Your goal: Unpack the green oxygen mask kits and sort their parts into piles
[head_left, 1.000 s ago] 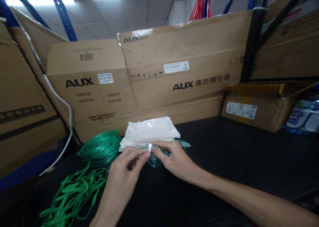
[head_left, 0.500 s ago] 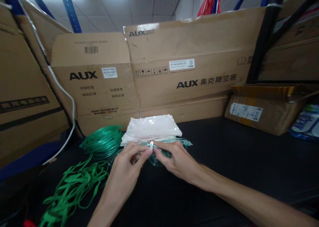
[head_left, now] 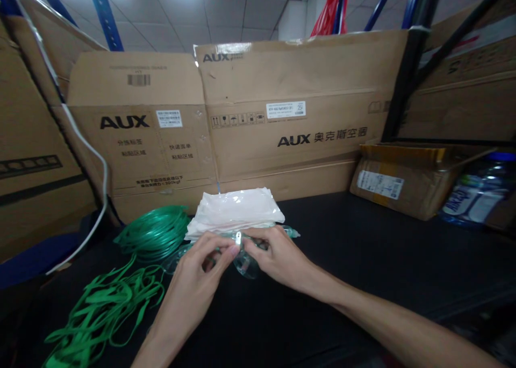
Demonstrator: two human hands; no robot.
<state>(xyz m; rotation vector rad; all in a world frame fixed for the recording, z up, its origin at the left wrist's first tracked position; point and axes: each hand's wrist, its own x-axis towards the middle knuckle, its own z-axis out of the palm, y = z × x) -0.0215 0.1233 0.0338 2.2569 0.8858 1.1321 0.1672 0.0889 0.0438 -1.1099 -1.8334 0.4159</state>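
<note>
A small shiny metal nose strip (head_left: 238, 239) stands between the tips of my left thumb and index finger. My left hand (head_left: 197, 274) is closed in a pinch on it. Just to the right, my right hand (head_left: 284, 255) bends its thumb and index finger around the edge of a clear greenish plastic mask (head_left: 246, 267), its fingertips close against the strip. Much of the mask is hidden behind my fingers. Behind my hands lies a stack of white plastic bags (head_left: 237, 206), with more clear green plastic partly covered in front of it.
A coil of green tubing (head_left: 155, 232) lies left of the bags, with a tangle of flat green elastic straps (head_left: 107, 314) nearer me. Printed cardboard (head_left: 290, 136) walls the back of the black table. At right stand an open carton (head_left: 393, 182) and a blue-capped bottle (head_left: 478, 193).
The view has shifted slightly, bringing more of the bottle into sight. Both hands keep their hold; the metal strip shows more of its face, and the mask below looks slightly turned.
</note>
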